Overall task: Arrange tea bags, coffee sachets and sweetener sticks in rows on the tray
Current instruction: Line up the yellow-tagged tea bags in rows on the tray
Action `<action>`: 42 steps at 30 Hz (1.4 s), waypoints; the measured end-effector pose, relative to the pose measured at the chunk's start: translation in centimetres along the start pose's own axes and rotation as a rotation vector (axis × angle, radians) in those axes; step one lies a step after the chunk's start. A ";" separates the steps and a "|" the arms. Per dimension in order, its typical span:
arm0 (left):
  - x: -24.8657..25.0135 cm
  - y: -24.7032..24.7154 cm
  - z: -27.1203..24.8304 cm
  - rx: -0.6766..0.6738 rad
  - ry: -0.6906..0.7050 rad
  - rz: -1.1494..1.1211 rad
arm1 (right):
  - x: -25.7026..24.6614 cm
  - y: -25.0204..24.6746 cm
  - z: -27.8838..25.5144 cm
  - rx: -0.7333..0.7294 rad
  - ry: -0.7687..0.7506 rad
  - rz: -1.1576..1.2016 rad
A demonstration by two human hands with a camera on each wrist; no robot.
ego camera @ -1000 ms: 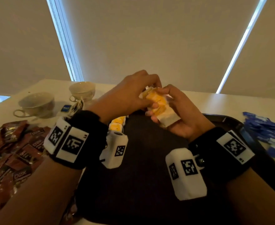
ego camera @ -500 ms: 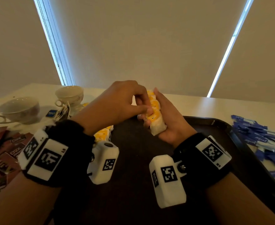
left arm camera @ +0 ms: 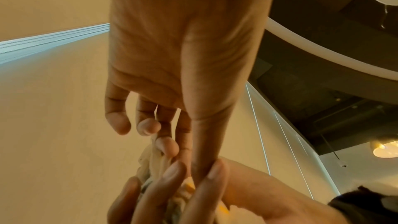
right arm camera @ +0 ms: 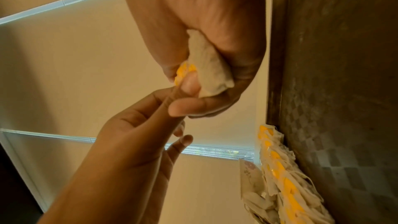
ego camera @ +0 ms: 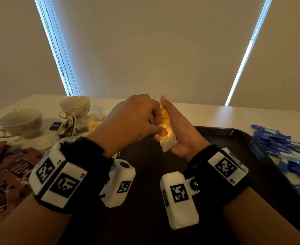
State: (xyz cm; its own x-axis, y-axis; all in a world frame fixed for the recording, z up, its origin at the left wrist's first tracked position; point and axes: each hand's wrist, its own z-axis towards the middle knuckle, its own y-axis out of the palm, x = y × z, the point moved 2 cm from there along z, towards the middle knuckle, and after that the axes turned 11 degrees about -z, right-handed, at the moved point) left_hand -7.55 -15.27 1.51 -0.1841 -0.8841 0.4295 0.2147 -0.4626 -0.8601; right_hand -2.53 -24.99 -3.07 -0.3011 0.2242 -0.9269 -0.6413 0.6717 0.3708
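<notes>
Holding a small stack of white paper tea bags with yellow tags (ego camera: 166,137) upright above the far-middle of the dark rectangular tray (ego camera: 251,138); not yet laid down. Right hand (ego camera: 179,133) cupped behind the stack, fingers curled round it, presumably as a magazine to feed from. Left hand (ego camera: 128,121) pinched at the front yellow tag with thumb and forefinger, probably peeling off one bag; other fingers loosely curled. Long axis of stack ran near-vertical, slightly tilted, lower end pointing at tray's near edge, upper end toward far edge. More yellow-tagged tea bags (right arm camera: 277,168) lying along tray's left edge. Brown coffee sachets (ego camera: 7,170) piled off tray's left side, blue sweetener sticks (ego camera: 283,149) off its right; both unplaced, seemingly.
</notes>
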 end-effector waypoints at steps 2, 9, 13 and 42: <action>-0.2 0.1 0.0 0.008 0.005 -0.066 | 0.1 0.0 0.0 0.027 -0.007 0.008; 0.0 -0.4 -0.3 0.004 0.019 -0.243 | 0.1 -0.3 0.2 0.103 -0.005 0.023; 0.4 -0.6 -0.5 -0.020 0.044 -0.338 | 0.3 -0.6 0.6 0.086 -0.025 0.006; -7.6 -4.0 -3.7 -0.892 -0.332 -0.089 | 0.3 -0.5 0.0 0.182 0.133 -0.231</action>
State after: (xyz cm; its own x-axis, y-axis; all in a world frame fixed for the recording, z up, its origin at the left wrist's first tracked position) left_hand -10.54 -6.48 0.65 0.1463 -0.8850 0.4420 -0.6221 -0.4297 -0.6545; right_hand -2.30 -25.23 -3.57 -0.2595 -0.0351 -0.9651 -0.5701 0.8122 0.1238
